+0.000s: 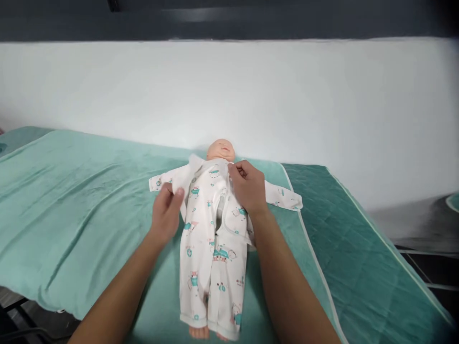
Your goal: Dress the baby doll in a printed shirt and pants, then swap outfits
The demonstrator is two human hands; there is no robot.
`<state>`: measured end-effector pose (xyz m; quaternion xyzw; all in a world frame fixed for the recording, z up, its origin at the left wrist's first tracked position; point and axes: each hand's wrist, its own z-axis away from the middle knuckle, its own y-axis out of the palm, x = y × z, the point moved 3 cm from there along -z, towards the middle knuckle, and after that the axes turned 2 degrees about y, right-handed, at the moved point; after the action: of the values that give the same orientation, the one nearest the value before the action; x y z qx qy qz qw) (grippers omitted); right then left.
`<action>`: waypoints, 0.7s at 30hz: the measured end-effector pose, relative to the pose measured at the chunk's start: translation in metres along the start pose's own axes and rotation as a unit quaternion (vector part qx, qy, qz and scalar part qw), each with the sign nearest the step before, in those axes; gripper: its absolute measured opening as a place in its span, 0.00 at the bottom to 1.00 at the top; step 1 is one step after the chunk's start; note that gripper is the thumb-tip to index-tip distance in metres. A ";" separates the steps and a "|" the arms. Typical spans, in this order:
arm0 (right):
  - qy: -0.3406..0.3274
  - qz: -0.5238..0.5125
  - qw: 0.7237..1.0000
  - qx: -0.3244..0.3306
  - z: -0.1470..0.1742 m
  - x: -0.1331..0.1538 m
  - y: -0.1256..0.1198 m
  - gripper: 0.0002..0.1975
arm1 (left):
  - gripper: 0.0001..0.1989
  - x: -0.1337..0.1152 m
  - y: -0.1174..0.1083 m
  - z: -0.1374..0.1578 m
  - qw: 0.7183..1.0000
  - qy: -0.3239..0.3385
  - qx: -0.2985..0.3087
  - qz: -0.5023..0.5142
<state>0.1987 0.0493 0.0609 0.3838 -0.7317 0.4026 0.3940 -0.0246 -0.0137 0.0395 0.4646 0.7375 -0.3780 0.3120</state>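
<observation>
A baby doll (221, 149) lies on its back, head toward the wall, feet toward me. It wears white printed pants (195, 282) and a white printed baby shirt (210, 191) with both sleeves spread out sideways. My left hand (167, 210) pinches the shirt's front flap on the left and holds it away from the doll's body. Near the collar, on the right side of the chest, the fingers of my right hand (249, 184) are pinched together on the shirt's edge. Whether they hold a tie or only the cloth is hidden. The shirt's lower front gapes open.
A light green blanket (89, 215) with some creases covers the bed. Under its right edge shows a darker green quilted cover (358, 239). A white wall (322, 105) rises right behind the doll's head, and a round-edged object (453, 202) is at the far right.
</observation>
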 end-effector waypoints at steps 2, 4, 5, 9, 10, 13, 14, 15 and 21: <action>0.007 -0.018 1.000 0.000 0.003 -0.003 -0.002 0.14 | 0.10 -0.023 0.017 0.010 0.971 0.127 0.192 -0.060; 0.021 -0.035 0.999 0.000 0.005 -0.006 -0.005 0.14 | 0.08 -0.038 0.027 0.022 0.910 0.267 0.302 -0.095; 0.026 -0.038 0.999 -0.002 0.004 -0.007 -0.006 0.14 | 0.07 -0.041 0.028 0.026 0.891 0.317 0.310 -0.096; 0.009 -0.016 0.999 -0.039 0.000 -0.013 -0.009 0.12 | 0.07 -0.032 0.015 0.017 0.940 0.299 0.158 -0.034; 0.001 -0.010 0.999 -0.045 -0.002 -0.015 -0.010 0.11 | 0.08 -0.028 0.012 0.010 0.960 0.256 0.115 -0.026; -0.003 -0.011 0.999 -0.032 -0.005 -0.021 -0.011 0.09 | 0.08 -0.019 0.015 -0.020 0.990 0.128 0.033 -0.040; 0.001 -0.016 1.000 -0.023 -0.006 -0.023 -0.011 0.09 | 0.08 -0.017 0.021 -0.032 0.994 0.095 0.030 -0.049; 0.006 -0.021 1.000 -0.014 -0.007 -0.025 -0.012 0.09 | 0.09 -0.016 0.029 -0.046 0.996 0.061 0.035 -0.057; 0.026 -0.051 0.998 0.022 -0.007 -0.029 -0.010 0.11 | 0.09 -0.012 0.090 -0.115 0.977 -0.068 0.179 -0.095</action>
<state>0.2205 0.0592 0.0405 0.4188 -0.6915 0.4078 0.4244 0.0500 0.1035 0.0850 0.4144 0.6759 -0.5620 0.2359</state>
